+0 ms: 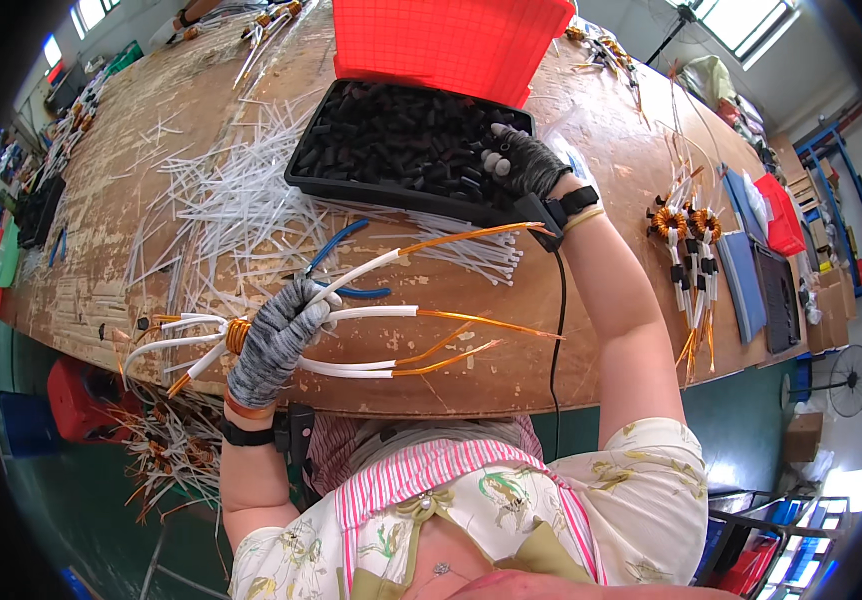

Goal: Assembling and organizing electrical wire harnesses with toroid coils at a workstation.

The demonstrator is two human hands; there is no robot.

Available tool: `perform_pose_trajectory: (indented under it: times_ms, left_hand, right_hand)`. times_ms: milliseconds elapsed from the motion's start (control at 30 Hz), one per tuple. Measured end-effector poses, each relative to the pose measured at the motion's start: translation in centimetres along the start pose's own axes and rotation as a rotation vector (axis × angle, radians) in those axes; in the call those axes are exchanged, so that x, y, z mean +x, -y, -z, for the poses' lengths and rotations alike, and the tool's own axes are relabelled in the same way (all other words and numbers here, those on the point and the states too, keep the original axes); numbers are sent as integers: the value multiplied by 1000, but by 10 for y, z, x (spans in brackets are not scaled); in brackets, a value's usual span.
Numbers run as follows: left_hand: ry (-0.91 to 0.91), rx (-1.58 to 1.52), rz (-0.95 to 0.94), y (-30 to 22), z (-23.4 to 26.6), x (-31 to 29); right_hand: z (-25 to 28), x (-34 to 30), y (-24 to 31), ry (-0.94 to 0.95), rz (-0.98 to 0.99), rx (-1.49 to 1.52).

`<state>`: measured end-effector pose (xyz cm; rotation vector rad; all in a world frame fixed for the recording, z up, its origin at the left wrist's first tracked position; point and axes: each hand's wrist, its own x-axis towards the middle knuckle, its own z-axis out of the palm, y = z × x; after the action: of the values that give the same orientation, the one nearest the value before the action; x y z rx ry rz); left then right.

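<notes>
My left hand (279,335), in a grey knit glove, is closed around the white-sleeved leads of a copper-wound coil (237,336). Its long leads fan out to the right, with white sleeves (361,368) ending in bare copper-coloured wire (491,321). My right hand (526,163), gloved the same way, reaches over the right end of a black tray (401,196) full of short black tubes (391,135). Its fingers are curled in at the tubes; whatever they pinch does not show. Blue-handled pliers (339,246) lie on the table, partly hidden behind my left hand.
White cable ties (226,190) lie heaped left of the tray, more under its front edge. A red bin (441,45) stands behind it. Finished-looking coils (686,225) lie at right, beside blue folders (744,285). A black cable (557,330) hangs from my right wrist over the table edge.
</notes>
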<state>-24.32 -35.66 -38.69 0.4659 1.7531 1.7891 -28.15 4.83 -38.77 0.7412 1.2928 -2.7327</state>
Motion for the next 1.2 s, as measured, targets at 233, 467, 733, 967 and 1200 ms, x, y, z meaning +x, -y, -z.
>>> perform_pose_trajectory:
  times_ms: [233,467,733,967,1200]
  left_hand:
    - [18,15,-7,-1,2,-1]
    - [17,6,-16,4,2,1]
    - [-40,140,-46,8,-3,3]
    - [-63,128,-43,6,-7,5]
    - [21,134,13,4,-2,2]
  right_hand:
    - [-4,-22,-7,132,-33,-123]
    - [6,-100,-41,206,197,-127]
    - [-4,-147,-68,124,410,-303]
    - [-23,-149,-87,255,777,-620]
    - [-27,-146,-92,472,545,-182]
